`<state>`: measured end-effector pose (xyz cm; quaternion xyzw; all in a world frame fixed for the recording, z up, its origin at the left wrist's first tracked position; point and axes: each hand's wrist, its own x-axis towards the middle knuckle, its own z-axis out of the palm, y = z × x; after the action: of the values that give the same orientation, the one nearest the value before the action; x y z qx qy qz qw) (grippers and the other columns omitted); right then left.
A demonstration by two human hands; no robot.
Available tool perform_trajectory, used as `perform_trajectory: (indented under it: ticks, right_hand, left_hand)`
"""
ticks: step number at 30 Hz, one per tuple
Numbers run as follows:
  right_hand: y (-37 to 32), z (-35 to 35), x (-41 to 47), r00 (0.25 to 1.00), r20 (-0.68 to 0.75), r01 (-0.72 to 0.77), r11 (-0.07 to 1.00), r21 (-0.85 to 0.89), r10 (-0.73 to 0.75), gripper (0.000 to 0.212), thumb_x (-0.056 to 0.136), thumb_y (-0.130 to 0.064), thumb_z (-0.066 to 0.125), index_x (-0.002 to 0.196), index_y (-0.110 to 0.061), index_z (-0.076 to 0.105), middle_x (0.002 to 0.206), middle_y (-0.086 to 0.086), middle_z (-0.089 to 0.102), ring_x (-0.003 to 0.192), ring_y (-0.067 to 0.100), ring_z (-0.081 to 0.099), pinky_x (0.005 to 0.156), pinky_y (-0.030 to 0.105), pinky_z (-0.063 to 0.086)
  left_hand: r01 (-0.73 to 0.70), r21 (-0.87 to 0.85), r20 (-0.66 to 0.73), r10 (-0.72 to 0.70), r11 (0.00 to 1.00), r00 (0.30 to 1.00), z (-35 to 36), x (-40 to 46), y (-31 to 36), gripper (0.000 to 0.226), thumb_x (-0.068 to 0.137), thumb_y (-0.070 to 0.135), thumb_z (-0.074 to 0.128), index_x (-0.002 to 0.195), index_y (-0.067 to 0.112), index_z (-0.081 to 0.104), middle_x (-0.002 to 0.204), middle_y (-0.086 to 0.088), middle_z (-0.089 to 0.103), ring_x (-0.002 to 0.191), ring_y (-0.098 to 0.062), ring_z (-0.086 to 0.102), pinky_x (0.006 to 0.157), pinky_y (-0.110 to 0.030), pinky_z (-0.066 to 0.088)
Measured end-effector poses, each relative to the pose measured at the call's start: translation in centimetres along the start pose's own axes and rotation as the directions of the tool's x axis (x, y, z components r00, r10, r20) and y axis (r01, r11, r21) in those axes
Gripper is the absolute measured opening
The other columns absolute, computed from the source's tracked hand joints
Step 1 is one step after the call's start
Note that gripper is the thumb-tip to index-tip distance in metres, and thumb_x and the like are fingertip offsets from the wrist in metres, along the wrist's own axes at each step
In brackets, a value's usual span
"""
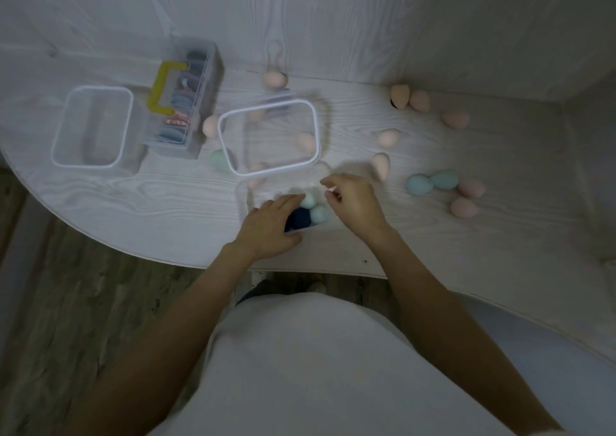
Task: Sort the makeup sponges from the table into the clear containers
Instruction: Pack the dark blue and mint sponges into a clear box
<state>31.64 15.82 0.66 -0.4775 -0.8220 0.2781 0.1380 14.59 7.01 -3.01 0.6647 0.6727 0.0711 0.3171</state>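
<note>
A small clear container (246, 202) near the counter (133, 202) edge at frame centre is steadied by the left hand (271, 229), whose straight fingers rest on it, apparently so that cool-coloured sponges can be collected there: a dark blue sponge (298, 219) and two pale mint sponges (315, 207) lie inside. The right hand (353, 202) hovers just right of these with loosely curled fingers; whether anything is pinched cannot be told. Peach sponges (386, 137) and two light blue sponges (431, 182) are scattered at right, well apart from both hands.

No text, label, brand or number is readable on anything in view.
</note>
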Motion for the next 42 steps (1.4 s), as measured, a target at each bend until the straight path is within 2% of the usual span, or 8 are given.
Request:
perform_trajectory:
  ticks: [4, 9, 13, 19, 26, 29, 38, 42]
  right_hand:
    - [5.8, -3.0, -2.6, 0.953, -0.270, -0.164, 0.982, -0.091, 0.134, 0.029, 0.081, 0.004, 0.056, 0.107, -0.005, 0.066, 0.106, 0.016, 0.063, 0.090, 0.031, 0.059, 0.079, 0.036, 0.046]
    - [12.7, -4.3, -3.0, 0.928, -0.277, -0.338, 0.879, -0.337, 0.250, 0.053, 0.072, 0.012, 0.054, 0.121, -0.006, 0.059, 0.122, 0.021, 0.057, 0.101, 0.044, 0.049, 0.087, 0.048, 0.041]
    - [15.3, -4.5, -2.3, 0.940, -0.261, -0.308, 0.872, -0.380, 0.219, 0.039, 0.072, 0.003, 0.057, 0.109, -0.007, 0.062, 0.108, 0.018, 0.064, 0.093, 0.041, 0.052, 0.082, 0.047, 0.044]
    - [10.6, -4.8, -3.7, 0.924, -0.204, -0.268, 0.928, 0.259, 0.324, 0.041, 0.078, -0.014, 0.072, 0.110, -0.004, 0.049, 0.101, 0.005, 0.059, 0.088, 0.019, 0.055, 0.075, 0.030, 0.043]
    - [1.4, -0.5, 0.4, 0.991, 0.046, 0.100, 0.937, 0.335, -0.122, 0.032, 0.085, -0.009, 0.063, 0.116, -0.012, 0.054, 0.114, 0.003, 0.055, 0.095, 0.007, 0.050, 0.076, 0.010, 0.043]
    - [-0.2, 1.5, 2.0, 0.936, 0.164, 0.273, 0.937, 0.218, -0.311, 0.036, 0.090, -0.011, 0.056, 0.126, -0.012, 0.051, 0.121, 0.007, 0.051, 0.102, 0.016, 0.054, 0.085, 0.024, 0.046]
    - [-0.7, 3.1, 3.4, 0.866, 0.341, 0.446, 0.873, -0.196, -0.366, 0.035, 0.081, -0.003, 0.060, 0.115, -0.010, 0.055, 0.111, 0.007, 0.057, 0.090, 0.029, 0.058, 0.064, 0.038, 0.047]
    - [-0.6, 3.7, 3.0, 0.840, 0.382, 0.437, 0.898, -0.053, -0.386, 0.035, 0.082, -0.001, 0.059, 0.114, -0.014, 0.063, 0.114, 0.004, 0.061, 0.098, 0.025, 0.057, 0.075, 0.041, 0.050]
  left_hand:
    - [0.002, -0.031, 0.004, -0.001, 1.000, 1.000, 0.1, 0.1, 0.6, 0.080, 0.072, 0.049, 0.048, 0.145, 0.032, 0.022, 0.148, 0.006, 0.034, 0.121, -0.024, 0.044, 0.094, -0.043, 0.043]
    - [0.024, -0.052, -0.002, -0.024, 0.998, 1.000, 0.1, 0.0, 1.0, 0.080, 0.071, 0.050, 0.049, 0.145, 0.032, 0.024, 0.147, 0.007, 0.035, 0.123, -0.022, 0.043, 0.096, -0.039, 0.042]
    - [0.059, -0.075, -0.018, -0.061, 0.995, 0.998, 0.5, -0.1, 1.1, 0.079, 0.073, 0.055, 0.054, 0.144, 0.036, 0.024, 0.147, 0.011, 0.035, 0.124, -0.018, 0.042, 0.097, -0.033, 0.039]
    - [0.107, -0.193, -0.080, -0.124, 0.975, 0.989, 0.6, -0.6, 1.9, 0.071, 0.080, 0.041, 0.069, 0.141, 0.032, 0.034, 0.136, 0.010, 0.048, 0.117, -0.011, 0.046, 0.084, -0.015, 0.031]
    - [0.068, -0.091, -0.108, -0.078, 0.994, 0.991, 1.0, -0.6, 1.9, 0.068, 0.078, 0.050, 0.060, 0.139, 0.028, 0.038, 0.137, 0.007, 0.049, 0.114, -0.018, 0.051, 0.091, -0.036, 0.045]
    - [0.048, -0.053, -0.117, -0.054, 0.997, 0.992, 1.1, -0.8, 1.9, 0.068, 0.074, 0.056, 0.049, 0.135, 0.025, 0.043, 0.132, 0.002, 0.054, 0.110, -0.022, 0.054, 0.087, -0.041, 0.048]
    - [0.084, 0.080, -0.362, -0.050, 0.993, 0.931, 1.0, -3.2, 0.8, 0.050, 0.067, 0.027, 0.079, 0.113, 0.016, 0.064, 0.105, -0.005, 0.066, 0.089, -0.028, 0.060, 0.075, -0.034, 0.045]
    - [0.124, -0.012, -0.348, -0.121, 0.992, 0.930, 0.9, -3.1, 0.9, 0.069, 0.067, 0.023, 0.081, 0.127, 0.008, 0.050, 0.120, -0.010, 0.056, 0.090, -0.028, 0.060, 0.069, -0.034, 0.047]
